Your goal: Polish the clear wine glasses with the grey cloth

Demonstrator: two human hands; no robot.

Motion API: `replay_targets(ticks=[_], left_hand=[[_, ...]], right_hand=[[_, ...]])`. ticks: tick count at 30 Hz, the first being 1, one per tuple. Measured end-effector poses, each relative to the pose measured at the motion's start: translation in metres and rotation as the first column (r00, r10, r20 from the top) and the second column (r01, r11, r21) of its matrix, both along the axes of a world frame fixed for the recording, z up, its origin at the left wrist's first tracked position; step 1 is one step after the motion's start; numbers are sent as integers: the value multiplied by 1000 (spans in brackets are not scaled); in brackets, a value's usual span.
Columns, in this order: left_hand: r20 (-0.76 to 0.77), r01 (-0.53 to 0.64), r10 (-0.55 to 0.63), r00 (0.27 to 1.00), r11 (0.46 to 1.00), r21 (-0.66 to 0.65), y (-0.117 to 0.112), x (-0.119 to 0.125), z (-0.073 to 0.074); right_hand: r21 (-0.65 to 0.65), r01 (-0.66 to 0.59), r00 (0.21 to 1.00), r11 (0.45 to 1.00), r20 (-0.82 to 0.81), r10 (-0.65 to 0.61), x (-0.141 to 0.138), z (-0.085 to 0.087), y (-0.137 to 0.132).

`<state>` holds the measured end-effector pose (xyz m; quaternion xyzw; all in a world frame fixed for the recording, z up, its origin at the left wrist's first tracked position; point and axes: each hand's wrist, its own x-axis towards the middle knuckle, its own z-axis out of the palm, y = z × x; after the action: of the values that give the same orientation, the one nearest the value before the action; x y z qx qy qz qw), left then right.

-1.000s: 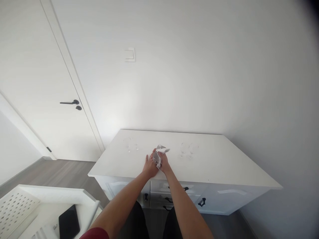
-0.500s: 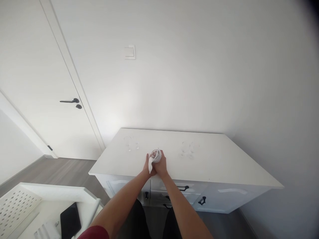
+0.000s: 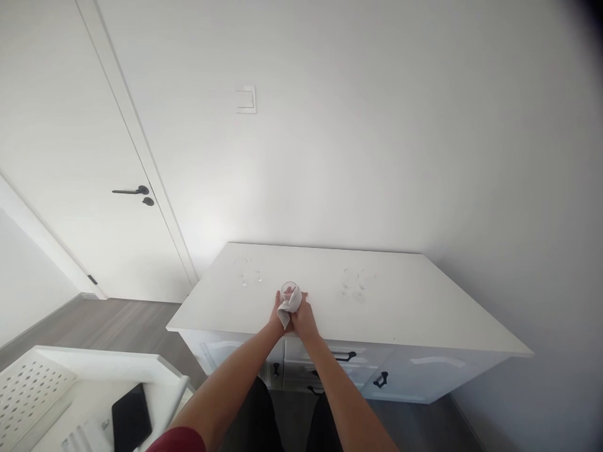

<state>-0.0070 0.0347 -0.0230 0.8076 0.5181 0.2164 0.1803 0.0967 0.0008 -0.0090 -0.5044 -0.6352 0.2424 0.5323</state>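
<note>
Over the front part of the white cabinet top, my two hands are together around a clear drinking glass and a white cloth. My left hand is closed around the glass from the left. From the right, my right hand grips the cloth and presses it against the glass. The glass rim points up, and part of the cloth hangs down between the wrists. Fingers behind the cloth are partly hidden.
Clear glasses stand on the cabinet top at left, and several more at right. Black handles project from the cabinet front. A black phone-like device lies on white furniture at lower left, near a door.
The cloth has come down from the glass rim toward the wrists, so more of the rim shows. My right hand has shifted slightly down; the standing glasses are unmoved.
</note>
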Motion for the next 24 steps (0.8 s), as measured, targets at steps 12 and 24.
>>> replay_targets(ticks=[12,24], left_hand=[[-283,50,-22,959,994,93,-4,-7,2],[-261,-15,19,965,1000,17,-5,-2,11]], right_hand=[[-42,-147,961,988,-245,132,27,5,4],[-77,-28,860,997,-511,-16,30,2,14]])
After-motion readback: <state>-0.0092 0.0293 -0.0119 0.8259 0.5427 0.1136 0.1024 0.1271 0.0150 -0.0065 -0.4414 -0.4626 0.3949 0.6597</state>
